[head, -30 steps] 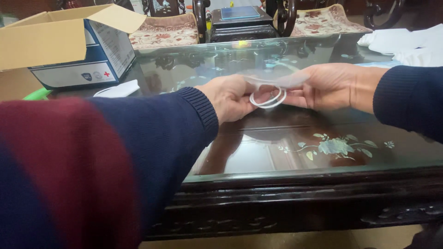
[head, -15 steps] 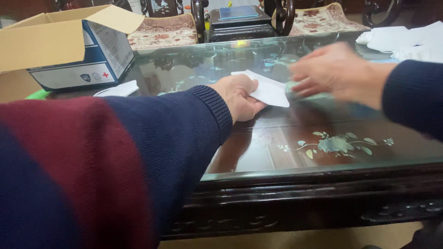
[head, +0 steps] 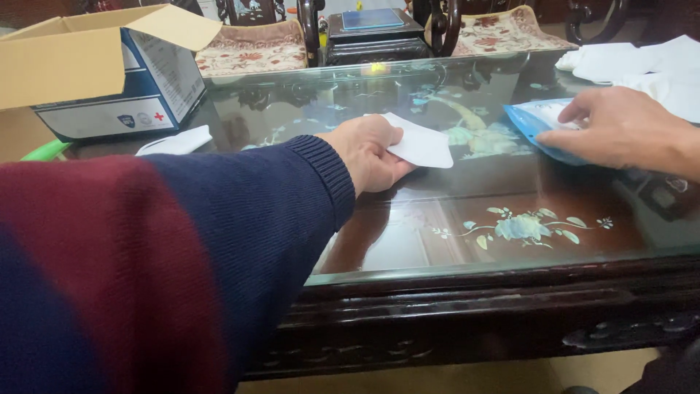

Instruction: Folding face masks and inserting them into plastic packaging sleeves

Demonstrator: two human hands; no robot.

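- Pinching a white mask (head: 421, 144) in the curled left hand (head: 368, 153), its long axis running rightward from the fingers, over the glass tabletop (head: 437, 211).
- Pressing a blue packet (head: 536, 125) right of the mask, right hand (head: 623, 131) loosely spread, nearer it.

Right hand (head: 627, 131) wrist cut off; pouch (head: 536, 124) half-hidden

Dark carved wood counter (head: 467, 306) w/ glass top, floral inlay under the glass. On it: open cardboard box (head: 95, 69) far left, white folded piece (head: 175, 142) beside it, white sheet (head: 423, 144) mid, blue packet (head: 539, 128) right, white cloths (head: 642, 66) far right corner.
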